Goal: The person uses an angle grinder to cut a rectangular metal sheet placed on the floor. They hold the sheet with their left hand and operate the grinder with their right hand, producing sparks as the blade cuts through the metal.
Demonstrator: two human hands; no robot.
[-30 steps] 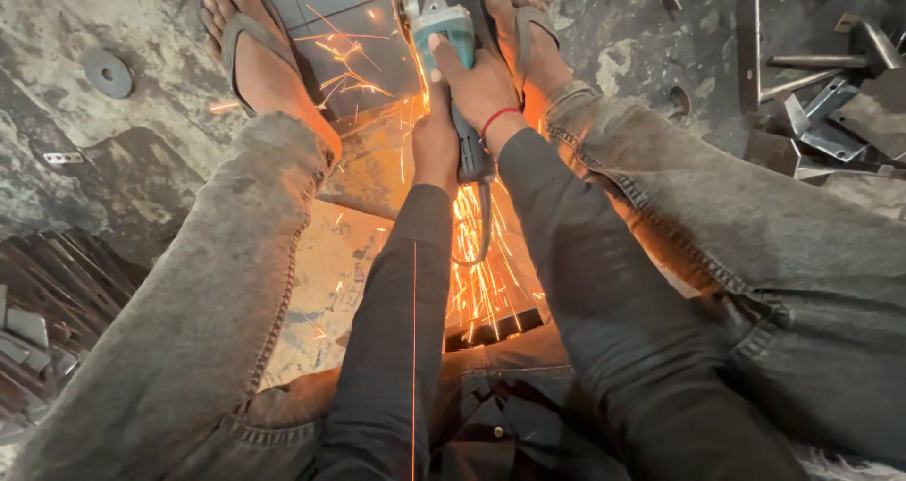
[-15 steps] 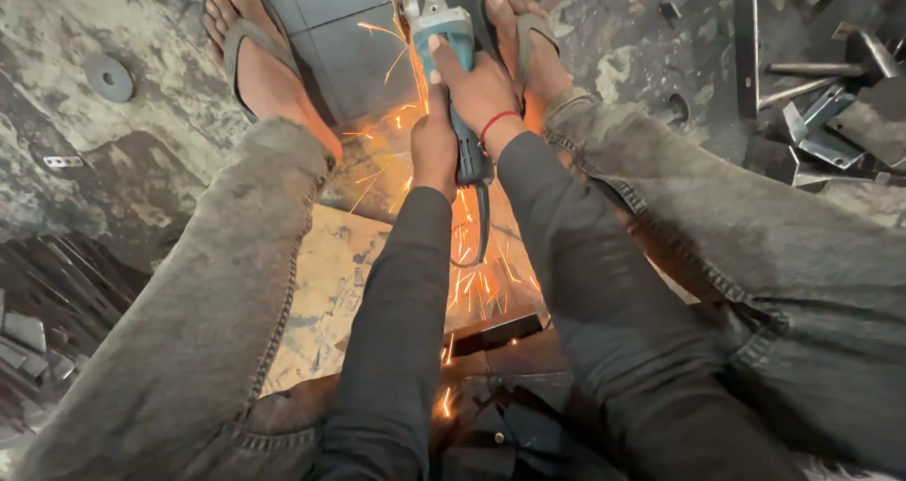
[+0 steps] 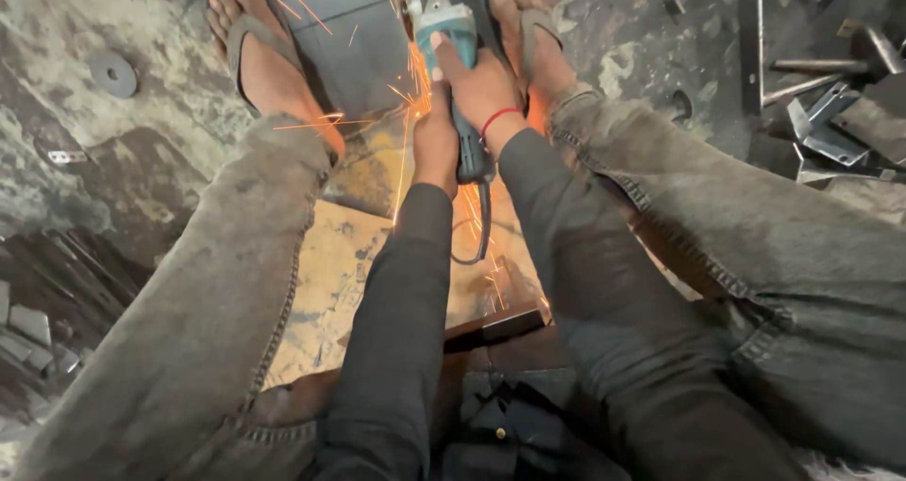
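I squat over a flat metal sheet [image 3: 330, 283] on the floor. A teal angle grinder [image 3: 451, 42] runs on the sheet between my sandalled feet, throwing orange sparks toward me. My right hand [image 3: 483, 89] grips the top of the grinder's body; a red thread circles that wrist. My left hand [image 3: 434, 146] clasps the grinder's rear handle just behind the right hand. The grinder's black cord [image 3: 477, 231] loops down between my forearms. The disc itself is hidden by the guard and sparks.
My left foot [image 3: 269, 61] and right foot [image 3: 528, 33] stand on the darker far sheet. A round metal disc [image 3: 113, 72] lies at the left. Metal angle pieces and scrap [image 3: 830, 113] are piled at the right. Dark strips lie at the lower left.
The grinder and both hands have shifted slightly away from me along the sheet. The spark spray is thinner and shorter than a second ago.
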